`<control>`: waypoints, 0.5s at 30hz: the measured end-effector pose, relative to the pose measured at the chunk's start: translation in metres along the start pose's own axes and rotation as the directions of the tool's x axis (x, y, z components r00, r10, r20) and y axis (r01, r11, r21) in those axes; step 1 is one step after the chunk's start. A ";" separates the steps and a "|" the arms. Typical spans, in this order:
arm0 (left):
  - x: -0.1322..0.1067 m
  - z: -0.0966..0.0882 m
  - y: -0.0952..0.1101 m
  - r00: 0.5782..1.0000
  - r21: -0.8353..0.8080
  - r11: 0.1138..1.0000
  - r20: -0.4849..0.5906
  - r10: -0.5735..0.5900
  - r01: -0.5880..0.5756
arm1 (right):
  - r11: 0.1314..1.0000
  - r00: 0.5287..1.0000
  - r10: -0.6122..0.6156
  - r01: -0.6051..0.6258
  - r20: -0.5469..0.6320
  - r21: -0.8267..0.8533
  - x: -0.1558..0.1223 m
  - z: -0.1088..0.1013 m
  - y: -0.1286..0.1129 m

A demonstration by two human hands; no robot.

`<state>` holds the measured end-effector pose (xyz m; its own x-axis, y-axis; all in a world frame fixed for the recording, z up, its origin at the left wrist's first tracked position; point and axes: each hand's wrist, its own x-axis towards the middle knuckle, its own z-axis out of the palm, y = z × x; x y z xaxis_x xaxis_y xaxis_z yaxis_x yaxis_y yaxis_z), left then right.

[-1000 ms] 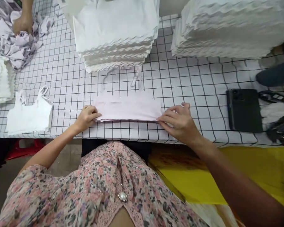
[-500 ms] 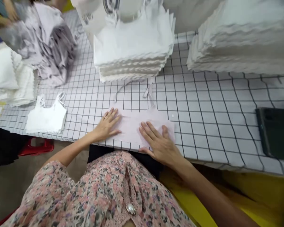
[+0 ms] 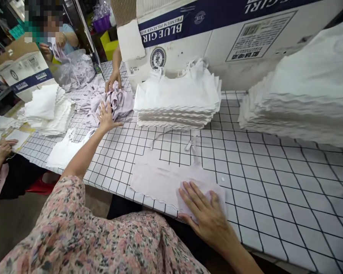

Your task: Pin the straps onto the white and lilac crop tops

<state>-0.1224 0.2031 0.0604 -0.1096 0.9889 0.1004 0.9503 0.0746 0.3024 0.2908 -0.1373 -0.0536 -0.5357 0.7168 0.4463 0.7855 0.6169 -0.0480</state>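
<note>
Our right hand (image 3: pixel 207 215) lies flat on the right end of the pink top (image 3: pixel 154 180), fingers spread and gripping nothing. The pink top is spread out at the near edge of the worktop (image 3: pixel 263 201). We stretch our left hand (image 3: pixel 106 117), splayed and empty, to the lilac pile (image 3: pixel 123 101) at far left; we cannot tell whether it touches. Another person's hand (image 3: pixel 113 80) is at the pile's far side.

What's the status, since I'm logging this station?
Left hand open at lilac heap. Right hand flat on lilac garment, spread on checked cloth. Another person's hand there, possibly in the way.
</note>
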 end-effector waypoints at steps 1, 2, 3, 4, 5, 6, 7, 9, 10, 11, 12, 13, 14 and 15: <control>0.019 0.000 0.004 1.000 -0.003 1.000 0.025 -0.018 0.018 | 1.000 1.000 -0.001 0.001 -0.002 -0.002 0.001 -0.001 0.000; 0.037 0.001 0.008 0.998 -0.019 0.999 0.035 -0.042 0.043 | 1.000 1.000 -0.001 0.001 -0.003 -0.004 0.001 -0.002 0.000; 0.054 0.004 0.012 0.996 -0.041 0.996 0.038 -0.076 0.078 | 1.000 1.000 -0.001 0.001 -0.003 -0.007 0.002 -0.003 0.000; 0.070 0.008 0.016 0.992 -0.061 0.991 0.042 -0.119 0.121 | 1.000 1.000 -0.001 0.001 -0.001 -0.009 0.003 -0.003 0.000; 0.084 0.014 0.020 0.985 -0.067 0.983 0.047 -0.167 0.170 | 1.000 1.000 0.001 -0.001 0.003 -0.011 0.003 -0.004 0.000; 0.095 0.020 0.022 0.975 -0.059 0.975 0.055 -0.213 0.216 | 1.000 1.000 0.006 -0.006 0.009 -0.010 0.004 -0.005 0.000; 0.105 0.025 0.023 0.968 -0.048 0.967 0.050 -0.248 0.250 | 1.000 1.000 0.015 -0.015 0.013 -0.008 0.005 -0.005 0.000; 0.117 0.031 0.020 0.959 -0.074 0.957 -0.028 -0.283 0.280 | 0.999 0.999 0.039 -0.039 0.015 0.000 0.005 -0.006 0.000; 0.120 0.030 0.018 0.954 -0.106 0.955 -0.084 -0.287 0.278 | 0.999 0.999 0.052 -0.052 0.012 0.006 0.005 -0.006 -0.001; 0.121 0.026 0.016 0.949 -0.143 0.953 -0.131 -0.286 0.267 | 0.998 0.998 0.064 -0.064 0.007 0.013 0.005 -0.006 -0.001; 0.120 0.018 0.015 0.945 -0.176 0.952 -0.167 -0.281 0.252 | 0.997 0.997 0.073 -0.073 0.001 0.021 0.005 -0.006 -0.001; 0.119 0.007 0.014 0.944 -0.195 0.953 -0.193 -0.269 0.231 | 0.997 0.997 0.078 -0.077 -0.006 0.029 0.005 -0.006 -0.001; 0.116 -0.008 0.016 0.948 -0.198 0.961 -0.214 -0.234 0.192 | 0.996 0.997 0.079 -0.079 -0.014 0.038 0.005 -0.006 -0.001; 0.113 -0.026 0.020 0.953 -0.192 0.972 -0.241 -0.181 0.136 | 0.996 0.997 0.078 -0.077 -0.023 0.046 0.006 -0.006 -0.001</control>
<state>-0.1228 0.3127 0.1021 -0.3470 0.8982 0.2699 0.8526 0.1822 0.4898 0.2887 -0.1361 -0.0457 -0.4653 0.7551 0.4619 0.8095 0.5741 -0.1230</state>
